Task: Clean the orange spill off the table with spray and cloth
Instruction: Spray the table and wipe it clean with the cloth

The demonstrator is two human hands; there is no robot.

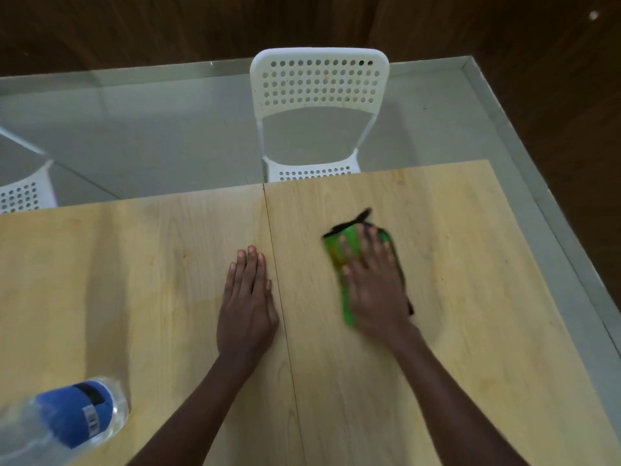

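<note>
Cloth, green with black trim [346, 264], lies on my light wooden table [470, 297] right of its seam, my right hand [373, 280] pressing it with fingers spread flat. My left hand [248, 304] rests flat, fingers straight, just left. Clear blue-labelled bottle [67, 422] stands near-left; white perforated chair [319, 112] beyond.

Two bare hands lie on the wooden table [134, 280]: the left hand [247, 307] and the right hand [374, 280]. One green cloth [339, 250] is there, and one clear plastic bottle [67, 418] with a blue label. Two white perforated chairs show: one chair [319, 85] opposite, another chair [23, 195] at the left edge.
</note>
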